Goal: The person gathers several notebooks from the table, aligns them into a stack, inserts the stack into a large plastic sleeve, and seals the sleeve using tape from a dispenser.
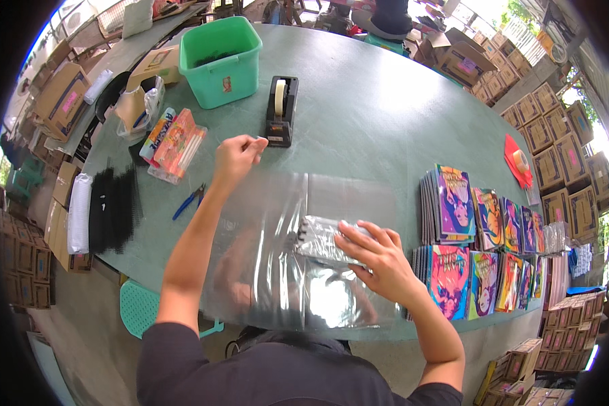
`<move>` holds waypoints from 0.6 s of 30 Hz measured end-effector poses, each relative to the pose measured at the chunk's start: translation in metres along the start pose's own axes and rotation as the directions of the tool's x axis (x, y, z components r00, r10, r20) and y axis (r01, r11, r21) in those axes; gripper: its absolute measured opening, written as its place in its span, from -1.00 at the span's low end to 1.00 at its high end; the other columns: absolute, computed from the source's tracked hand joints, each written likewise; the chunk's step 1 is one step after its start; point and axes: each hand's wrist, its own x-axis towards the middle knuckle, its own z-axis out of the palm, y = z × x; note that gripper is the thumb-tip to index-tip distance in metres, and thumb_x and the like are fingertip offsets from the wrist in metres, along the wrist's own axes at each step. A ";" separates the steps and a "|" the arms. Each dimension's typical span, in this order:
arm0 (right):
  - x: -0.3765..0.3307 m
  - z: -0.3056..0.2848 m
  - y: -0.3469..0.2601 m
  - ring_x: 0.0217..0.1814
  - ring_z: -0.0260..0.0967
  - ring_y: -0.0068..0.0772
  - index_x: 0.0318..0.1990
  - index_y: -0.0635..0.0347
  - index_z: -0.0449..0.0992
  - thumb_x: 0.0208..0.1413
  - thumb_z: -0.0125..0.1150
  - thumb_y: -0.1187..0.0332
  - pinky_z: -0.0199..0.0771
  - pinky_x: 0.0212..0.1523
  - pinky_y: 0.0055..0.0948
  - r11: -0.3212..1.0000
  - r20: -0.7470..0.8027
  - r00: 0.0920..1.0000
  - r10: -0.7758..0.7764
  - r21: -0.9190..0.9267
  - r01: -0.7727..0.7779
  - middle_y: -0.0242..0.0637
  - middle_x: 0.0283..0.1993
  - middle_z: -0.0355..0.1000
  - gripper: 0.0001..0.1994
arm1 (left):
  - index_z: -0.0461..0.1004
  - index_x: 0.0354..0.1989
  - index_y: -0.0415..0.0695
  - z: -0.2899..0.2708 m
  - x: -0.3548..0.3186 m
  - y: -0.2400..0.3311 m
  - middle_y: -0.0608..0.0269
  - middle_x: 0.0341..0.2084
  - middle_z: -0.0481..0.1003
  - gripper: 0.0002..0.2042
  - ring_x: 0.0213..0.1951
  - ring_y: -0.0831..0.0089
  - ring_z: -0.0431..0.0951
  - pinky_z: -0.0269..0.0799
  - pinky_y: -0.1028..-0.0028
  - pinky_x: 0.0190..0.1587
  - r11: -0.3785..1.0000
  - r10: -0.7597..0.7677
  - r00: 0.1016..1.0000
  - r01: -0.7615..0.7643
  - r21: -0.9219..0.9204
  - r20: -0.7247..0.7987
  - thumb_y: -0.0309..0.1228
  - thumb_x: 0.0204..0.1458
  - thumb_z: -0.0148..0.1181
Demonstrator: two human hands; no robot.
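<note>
While my right hand (372, 254) pressed flat and open on the clear-wrapped packet (321, 238) near the tabletop's front edge, my left hand (237, 157) pinched tape at the dispenser (281, 111).

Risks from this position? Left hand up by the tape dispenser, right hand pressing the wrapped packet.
1. The left hand seems to pinch a tape strip near the tape dispenser; it could stick to the clear plastic sheet on the way back.
2. Only the right hand pins the wrapped packet; its fold may spring open.
</note>
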 end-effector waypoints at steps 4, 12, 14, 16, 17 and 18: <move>0.001 0.004 0.002 0.26 0.11 -0.21 0.18 -0.10 0.31 -0.12 0.23 0.43 0.06 0.19 -0.16 0.999 -0.040 0.999 -0.031 0.039 0.032 -0.50 0.32 0.12 -0.40 | 0.45 -0.62 -0.15 0.003 -0.159 0.047 0.36 -0.74 0.41 -0.65 -0.74 0.70 0.31 0.15 0.68 -0.70 0.843 -0.059 0.997 0.080 -0.531 0.057 -0.18 0.11 0.10; 0.000 0.003 0.003 0.29 0.09 -0.10 0.21 -0.07 0.29 -0.11 0.25 0.40 0.02 0.24 -0.17 0.990 -0.013 0.997 -0.079 0.113 0.080 -0.41 0.32 0.14 -0.39 | 0.51 -0.57 -0.24 0.098 -0.225 0.051 0.23 -0.78 0.44 -0.70 -0.74 0.64 0.34 0.22 0.53 -0.69 0.963 -0.127 0.987 0.100 -0.248 -0.094 -0.23 -0.02 0.28; 0.000 0.000 0.004 0.33 0.05 -0.09 0.23 -0.07 0.26 -0.12 0.23 0.47 0.01 0.25 -0.16 0.986 0.023 0.996 -0.084 0.144 0.080 -0.40 0.34 0.11 -0.36 | 0.48 -0.60 -0.24 0.103 -0.225 0.039 0.16 -0.80 0.41 -0.68 -0.76 0.58 0.34 0.21 0.49 -0.69 0.997 0.063 0.965 -0.074 -0.032 -0.254 -0.21 -0.06 0.31; 0.000 -0.005 0.007 0.35 0.02 -0.07 0.24 -0.07 0.25 -0.12 0.20 0.51 0.00 0.27 -0.15 0.985 0.054 0.994 -0.092 0.151 0.083 -0.41 0.35 0.08 -0.34 | 0.46 -0.61 -0.23 0.104 -0.228 0.022 0.10 -0.77 0.41 -0.68 -0.78 0.41 0.35 0.22 0.44 -0.68 0.993 0.113 0.965 -0.105 0.046 -0.236 -0.22 -0.10 0.33; 0.002 -0.011 0.010 0.37 -0.02 -0.03 0.26 -0.07 0.21 -0.15 0.23 0.45 -0.03 0.29 -0.13 0.980 0.125 0.985 -0.119 0.175 0.096 -0.22 0.36 0.04 -0.30 | 0.47 -0.59 -0.23 0.103 -0.235 0.014 0.10 -0.76 0.42 -0.70 -0.77 0.38 0.36 0.22 0.43 -0.67 0.996 0.083 0.978 -0.072 0.060 -0.193 -0.23 -0.09 0.32; 0.007 -0.017 0.004 0.37 -0.03 -0.03 0.27 -0.07 0.19 -0.18 0.27 0.40 -0.05 0.30 -0.12 0.984 0.072 0.992 -0.104 0.150 0.092 -0.15 0.36 0.03 -0.27 | 0.47 -0.58 -0.23 0.101 -0.240 0.009 0.11 -0.75 0.44 -0.71 -0.76 0.35 0.36 0.23 0.43 -0.66 0.996 0.054 0.987 -0.042 0.082 -0.153 -0.24 -0.08 0.31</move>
